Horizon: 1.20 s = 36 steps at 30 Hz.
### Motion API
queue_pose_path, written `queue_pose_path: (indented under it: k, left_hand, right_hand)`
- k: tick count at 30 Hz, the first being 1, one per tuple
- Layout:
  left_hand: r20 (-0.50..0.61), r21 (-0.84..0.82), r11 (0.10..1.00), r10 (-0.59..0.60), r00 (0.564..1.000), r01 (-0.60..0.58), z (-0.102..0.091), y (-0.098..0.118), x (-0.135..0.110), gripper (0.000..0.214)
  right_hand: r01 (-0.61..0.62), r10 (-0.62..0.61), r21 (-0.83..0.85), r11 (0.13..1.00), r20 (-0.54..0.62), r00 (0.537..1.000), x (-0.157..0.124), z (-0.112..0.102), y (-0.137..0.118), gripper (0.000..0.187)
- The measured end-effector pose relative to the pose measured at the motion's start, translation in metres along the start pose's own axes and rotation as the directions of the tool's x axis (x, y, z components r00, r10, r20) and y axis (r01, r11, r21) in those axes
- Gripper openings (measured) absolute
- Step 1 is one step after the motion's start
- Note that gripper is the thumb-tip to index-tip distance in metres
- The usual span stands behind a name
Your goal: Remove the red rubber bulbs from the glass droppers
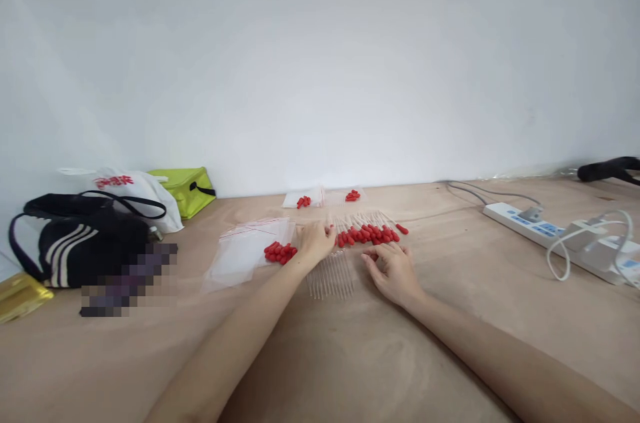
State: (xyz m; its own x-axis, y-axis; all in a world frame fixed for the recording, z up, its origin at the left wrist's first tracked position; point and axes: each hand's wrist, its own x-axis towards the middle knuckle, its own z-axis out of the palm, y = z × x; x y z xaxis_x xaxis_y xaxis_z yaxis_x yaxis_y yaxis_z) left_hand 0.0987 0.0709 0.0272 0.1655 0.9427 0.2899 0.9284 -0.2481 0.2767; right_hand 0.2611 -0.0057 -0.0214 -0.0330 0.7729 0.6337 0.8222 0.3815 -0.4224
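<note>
On the wooden table [350, 356] lies a row of clear plastic droppers with red bulbs [369, 233]. My left hand [316, 240] rests at the left end of that row, fingers curled on the droppers. My right hand [393, 269] lies just in front of the row, fingers bent and pinching at the stems; what they hold is too small to make out. A loose heap of red bulbs [280, 251] sits left of my left hand, on clear zip bags [247, 251]. Bare clear stems [330, 275] lie between my hands.
Two small bags with red bulbs [303, 201] [353, 195] lie near the wall. A black striped bag [80, 243], a white plastic bag [135, 193] and a green pouch [187, 189] stand at the left. A white power strip with cables [565, 239] lies at the right.
</note>
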Motion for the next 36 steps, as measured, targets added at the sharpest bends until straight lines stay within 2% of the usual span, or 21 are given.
queue_pose_path:
  k: [3, 5, 9, 13, 16, 20, 24, 29, 36]
  left_hand:
    - [-0.061, -0.016, 0.999, 0.047, 0.997, -0.048, -0.014, -0.017, -0.022, 0.018]
    - [-0.112, -0.007, 0.988, 0.154, 0.982, -0.155, -0.022, -0.030, -0.042, 0.016]
    - [-0.189, 0.058, 0.907, 0.420, 0.887, -0.417, -0.028, -0.052, -0.077, 0.016]
    - [-0.241, 0.111, 0.834, 0.550, 0.800, -0.540, -0.024, -0.056, -0.092, 0.014]
    - [-0.268, 0.135, 0.806, 0.590, 0.761, -0.577, -0.020, -0.053, -0.093, 0.015]
    - [-0.290, 0.139, 0.789, 0.610, 0.737, -0.599, -0.020, -0.051, -0.093, 0.015]
    - [-0.307, 0.112, 0.781, 0.615, 0.727, -0.614, -0.021, -0.051, -0.092, 0.013]
    - [-0.291, 0.079, 0.726, 0.672, 0.681, -0.683, -0.019, -0.050, -0.089, 0.014]
    - [-0.273, 0.056, 0.715, 0.682, 0.678, -0.697, -0.017, -0.053, -0.091, 0.019]
  right_hand:
    - [0.053, -0.052, 0.037, 0.998, -0.043, 0.998, 0.000, 0.003, 0.002, 0.020]
    - [0.113, -0.107, 0.052, 0.992, -0.101, 0.989, 0.000, 0.004, 0.002, 0.026]
    - [0.257, -0.259, -0.030, 0.966, -0.166, 0.952, -0.002, 0.000, -0.005, 0.047]
    - [0.409, -0.415, -0.106, 0.906, -0.038, 0.909, -0.004, -0.006, -0.014, 0.044]
    - [0.473, -0.471, -0.097, 0.876, 0.050, 0.881, -0.004, -0.006, -0.018, 0.029]
    - [0.507, -0.501, -0.095, 0.857, 0.078, 0.862, -0.002, -0.003, -0.020, 0.020]
    - [0.511, -0.503, -0.071, 0.857, 0.101, 0.858, -0.001, 0.000, -0.022, 0.020]
    - [0.518, -0.513, -0.023, 0.855, 0.100, 0.852, -0.002, 0.000, -0.026, 0.022]
    - [0.544, -0.541, -0.005, 0.839, 0.095, 0.836, -0.004, -0.003, -0.026, 0.024]
